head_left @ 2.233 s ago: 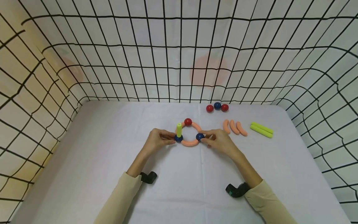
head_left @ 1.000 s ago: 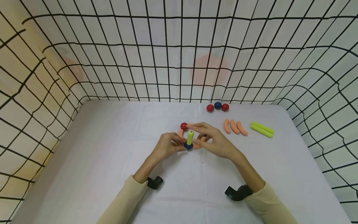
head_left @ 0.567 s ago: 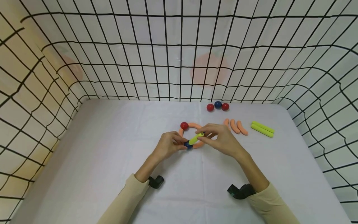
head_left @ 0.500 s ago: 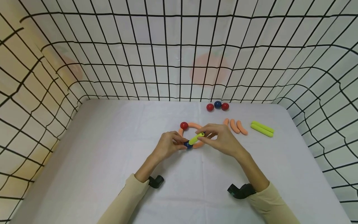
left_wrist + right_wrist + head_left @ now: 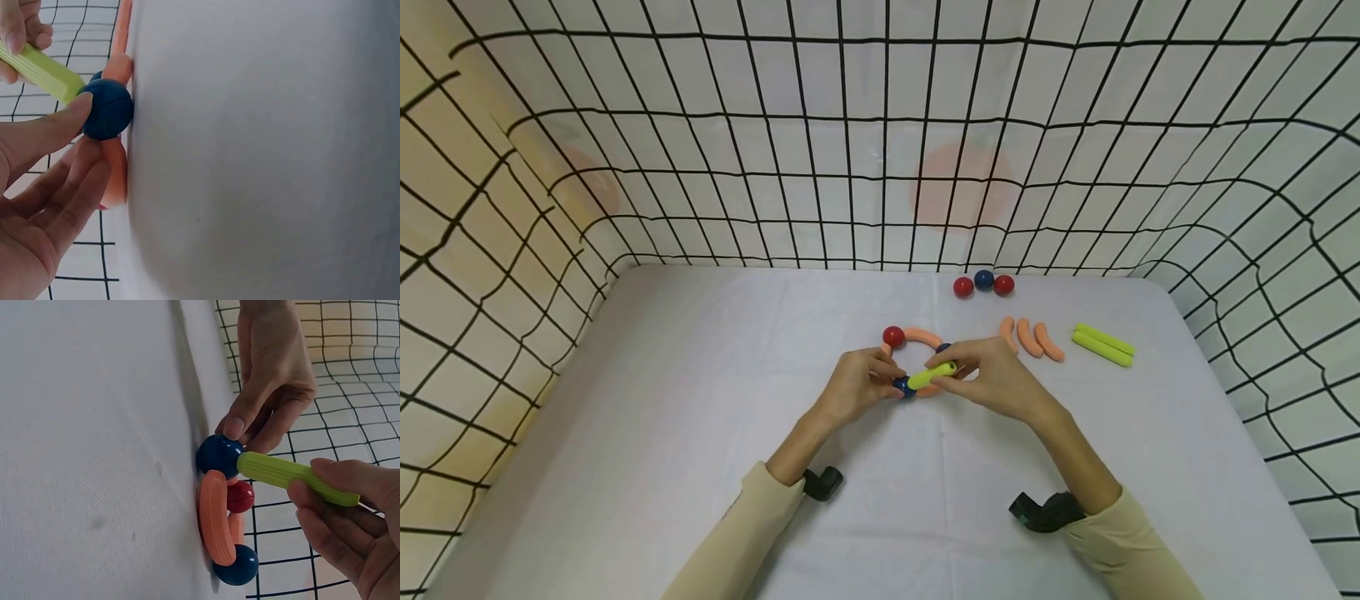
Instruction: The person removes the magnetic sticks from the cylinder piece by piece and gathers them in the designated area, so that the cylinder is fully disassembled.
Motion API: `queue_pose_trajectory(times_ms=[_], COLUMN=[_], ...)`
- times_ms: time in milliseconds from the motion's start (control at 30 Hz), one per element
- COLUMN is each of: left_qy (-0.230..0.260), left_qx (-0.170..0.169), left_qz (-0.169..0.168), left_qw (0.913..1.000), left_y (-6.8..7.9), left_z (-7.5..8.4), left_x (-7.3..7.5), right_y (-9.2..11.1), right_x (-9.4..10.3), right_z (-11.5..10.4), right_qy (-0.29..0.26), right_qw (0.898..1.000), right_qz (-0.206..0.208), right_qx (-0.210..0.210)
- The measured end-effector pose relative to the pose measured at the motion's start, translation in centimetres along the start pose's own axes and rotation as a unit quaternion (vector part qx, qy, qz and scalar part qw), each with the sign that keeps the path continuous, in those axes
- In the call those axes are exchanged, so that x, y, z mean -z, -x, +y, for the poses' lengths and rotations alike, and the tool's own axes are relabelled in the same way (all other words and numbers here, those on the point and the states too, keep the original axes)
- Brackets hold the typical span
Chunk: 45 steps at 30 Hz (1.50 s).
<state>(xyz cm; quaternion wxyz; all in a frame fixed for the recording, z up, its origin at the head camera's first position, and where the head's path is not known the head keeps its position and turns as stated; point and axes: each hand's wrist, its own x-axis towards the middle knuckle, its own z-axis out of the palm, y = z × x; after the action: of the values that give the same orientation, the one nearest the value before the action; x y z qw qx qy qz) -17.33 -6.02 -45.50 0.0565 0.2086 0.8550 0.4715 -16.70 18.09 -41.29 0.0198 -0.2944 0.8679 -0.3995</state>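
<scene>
My left hand (image 5: 853, 385) pinches a blue ball (image 5: 219, 454) between thumb and fingers. My right hand (image 5: 996, 379) pinches a ribbed yellow-green rod (image 5: 929, 375) near its free end. The rod's other end meets the blue ball, and it leans to the right. Curved orange sticks (image 5: 215, 519) join that ball to a red ball (image 5: 893, 337) and a second blue ball (image 5: 236, 565), forming a ring on the table. In the head view the right hand's fingers partly hide the second blue ball.
At the back right lie two red balls (image 5: 963, 287) with a blue ball (image 5: 984, 280) between them. Several loose orange curved sticks (image 5: 1026, 337) lie right of the ring, then two yellow-green rods (image 5: 1102, 345). Black wire netting (image 5: 886, 177) stands behind the white table (image 5: 700, 350).
My right hand has left the ring's right blue ball and taken hold of the rod. The rod has gone from upright to leaning right. The ring has turned, its left ball coming nearer.
</scene>
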Motion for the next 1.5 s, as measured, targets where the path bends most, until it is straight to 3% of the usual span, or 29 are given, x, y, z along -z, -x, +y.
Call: queue_pose_trajectory(times_ms=[267,733,1167,1500], left_qy=[-0.02,-0.032,-0.05,-0.05], left_qx=[-0.029,-0.006,-0.035,-0.016], left_qz=[-0.01,-0.012,-0.017,-0.017], left_qw=[0.9993,0.9994,0.998,0.9984], left_y=[0.0,-0.2,-0.3,-0.3], left_z=[-0.2,0.0,-0.2,0.2], left_x=[0.0,0.0,-0.2,-0.5], right_y=[-0.1,-0.2,0.1,0.1], right_x=[-0.3,-0.2,-0.1,0.0], right_z=[0.2,0.7,1.6,1.9], right_qy=[0.008,0.013,0.002,-0.004], right_qw=[1.0,1.0,1.0,1.0], right_qz=[-0.009,-0.018,-0.006,-0.006], right_qx=[-0.008,-0.018,-0.024,-0.023])
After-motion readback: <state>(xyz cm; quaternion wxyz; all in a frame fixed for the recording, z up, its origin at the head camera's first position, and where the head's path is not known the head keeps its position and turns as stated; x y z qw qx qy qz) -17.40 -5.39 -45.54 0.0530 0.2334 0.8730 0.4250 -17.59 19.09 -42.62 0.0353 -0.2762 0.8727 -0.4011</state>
